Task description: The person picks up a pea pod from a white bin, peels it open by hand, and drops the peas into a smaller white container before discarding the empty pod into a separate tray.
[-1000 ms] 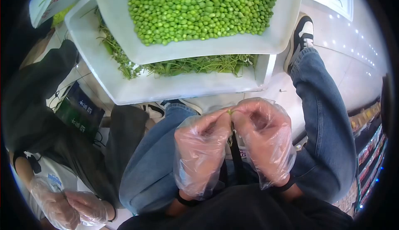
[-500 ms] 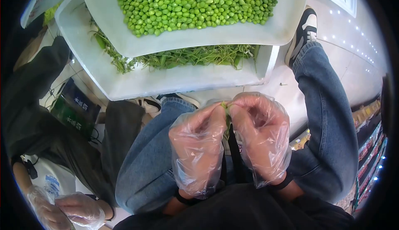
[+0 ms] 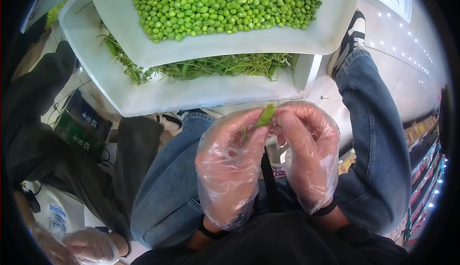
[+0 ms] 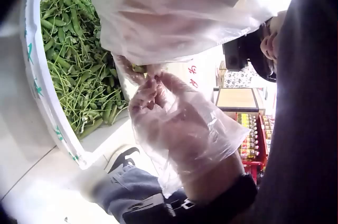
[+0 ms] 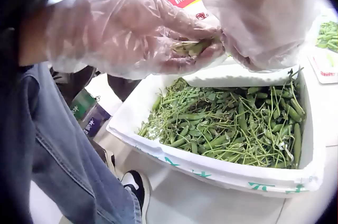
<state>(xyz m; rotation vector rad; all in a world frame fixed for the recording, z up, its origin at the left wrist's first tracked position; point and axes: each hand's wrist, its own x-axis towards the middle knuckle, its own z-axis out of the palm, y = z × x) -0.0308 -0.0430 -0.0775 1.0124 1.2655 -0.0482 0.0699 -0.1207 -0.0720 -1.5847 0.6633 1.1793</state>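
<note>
Both hands wear clear plastic gloves and meet in front of the lap. My left hand [image 3: 225, 169] holds a flat green pea pod [image 3: 266, 115] between thumb and forefinger, its tip pointing up and away. Right beside it, my right hand [image 3: 311, 155] has its fingers curled, thumb and fingertips pinching at the pod's right edge. The right wrist view shows the pod [image 5: 195, 48] lying along the left fingers [image 5: 174, 18]. In the left wrist view the right hand [image 4: 179, 123] meets the left fingertips, which largely hide the pod.
A white tray [image 3: 239, 49] of shelled green peas [image 3: 230, 6] rests over a white foam box [image 3: 191, 97] of pods and stems [image 5: 222, 123]. At lower left, another person's gloved hands [image 3: 91, 246] show. Stocked shelves [image 3: 424, 169] stand at right.
The pod has come up into view above the left thumb, its flat side showing. The right thumb has shifted slightly right, away from the left thumb. The view has moved a little.
</note>
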